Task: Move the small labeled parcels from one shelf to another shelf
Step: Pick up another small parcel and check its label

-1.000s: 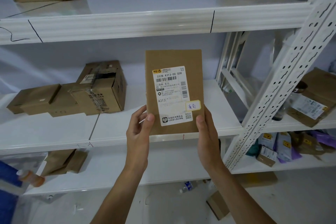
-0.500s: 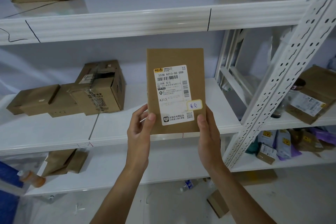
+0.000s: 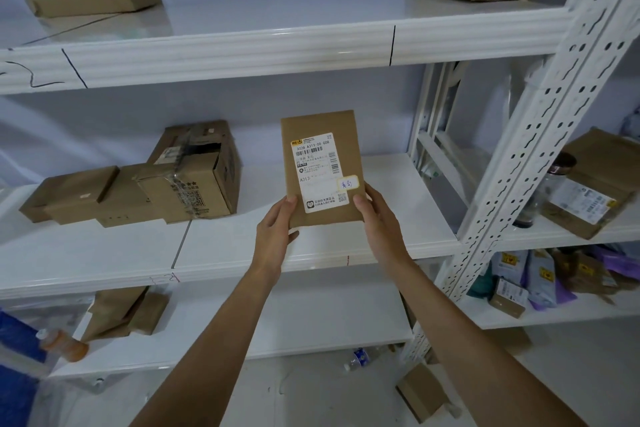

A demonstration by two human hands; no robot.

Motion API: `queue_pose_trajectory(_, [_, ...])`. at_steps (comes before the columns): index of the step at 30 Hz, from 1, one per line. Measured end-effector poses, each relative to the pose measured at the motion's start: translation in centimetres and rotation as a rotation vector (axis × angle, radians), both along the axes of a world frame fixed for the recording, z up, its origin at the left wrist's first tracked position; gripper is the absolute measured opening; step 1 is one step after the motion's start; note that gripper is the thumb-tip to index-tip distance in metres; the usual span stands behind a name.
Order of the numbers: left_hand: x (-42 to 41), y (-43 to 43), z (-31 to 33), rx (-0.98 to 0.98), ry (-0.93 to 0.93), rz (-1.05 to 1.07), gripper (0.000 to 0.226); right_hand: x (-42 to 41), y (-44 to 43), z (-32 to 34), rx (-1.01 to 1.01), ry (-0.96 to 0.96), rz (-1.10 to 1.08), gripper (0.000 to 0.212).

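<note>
Right now, in the head view, both hands grip one small parcel (image 3: 320,166) by its lower corners: the left hand (image 3: 275,229) pinches the bottom-left corner, thumb on the front face, and the right hand (image 3: 375,218) pinches the bottom-right corner the same way. The parcel stands upright with its white label (image 3: 320,172) facing the camera, held in the air over the front of the middle shelf (image 3: 311,246) and not resting on it.

As for progress, this parcel looks to be mid-transfer, not yet set down. At about nine o'clock from it, a cluster of brown boxes (image 3: 138,180) sits on the same middle shelf, well apart from the hands. At four o'clock, on the neighbouring rack, a heap of small pouches and packets (image 3: 540,281) lies on a lower shelf, which suggests plenty may remain to move; which shelf is the source I cannot tell.

The shelves are white, smooth and glossy, with a perforated white upright (image 3: 540,121) dividing the two racks. At twelve o'clock the top shelf (image 3: 277,48) carries a box at each end. Below, at seven o'clock, a bottom shelf holds brown bags (image 3: 121,312), and the floor shows a stray box (image 3: 420,392) and a bottle (image 3: 358,359).
</note>
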State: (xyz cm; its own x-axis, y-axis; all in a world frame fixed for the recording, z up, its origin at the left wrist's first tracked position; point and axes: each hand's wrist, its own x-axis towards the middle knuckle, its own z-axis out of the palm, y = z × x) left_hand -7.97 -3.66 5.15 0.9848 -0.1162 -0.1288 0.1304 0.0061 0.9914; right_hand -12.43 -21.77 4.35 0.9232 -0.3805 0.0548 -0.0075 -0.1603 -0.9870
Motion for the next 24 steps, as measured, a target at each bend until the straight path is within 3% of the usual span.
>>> queue_pose_trajectory(6, [2.2,-0.8,-0.3,0.033,0.097,-0.027,0.044,2.1,-1.5,0.0,0.148,0.221,0.07,0.026])
queue_pose_trajectory(15, [2.0,-1.3,-1.1,0.02,0.158,-0.001,0.044,2.3,-2.4,-0.9,0.141,0.249,0.105,0.018])
queue_pose_trajectory(19, [1.4,-1.3,-1.2,0.012,0.162,0.022,0.04,2.0,-2.3,-1.1,0.119,0.222,0.133,0.03])
queue_pose_trajectory(22, [0.9,-1.4,-0.9,0.009,0.153,0.042,0.032,1.8,-2.2,-0.9,0.073,0.178,0.114,0.027])
queue_pose_trajectory(24, [0.6,-1.3,-0.8,-0.005,0.159,0.063,0.029,1.7,-2.0,-0.9,0.044,0.148,0.119,0.041])
